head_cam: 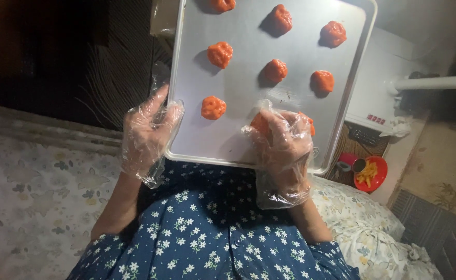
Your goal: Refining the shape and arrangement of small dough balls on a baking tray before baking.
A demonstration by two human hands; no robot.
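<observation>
Here we are, looking down over the person's lap: a pale metal baking tray [197, 93] rests against the knees of a blue flowered dress [207, 233], and both hands wear loose clear plastic gloves. The left hand [147, 132] lies at the tray's left edge, fingers loosely spread along the rim, steadying it rather than gripping anything. The right hand [282, 142] is curled over an orange dough ball [259, 123] at the tray's near edge, fingers closed round it (only a sliver of orange shows past the glove).

My read: this is the shaping-and-laying-out step, with this ball being pressed or settled in the nearest row. Seven more orange balls sit spaced in rows further up, the closest one [213, 107] just left of the busy hand. A neat release would call for opening the fingers without the glove sticking, while the tray stays level.

Off to the right, on the floor, a red bowl [372, 173] holds yellow pieces; a floral cushion [363, 218] sits beside the lap.
</observation>
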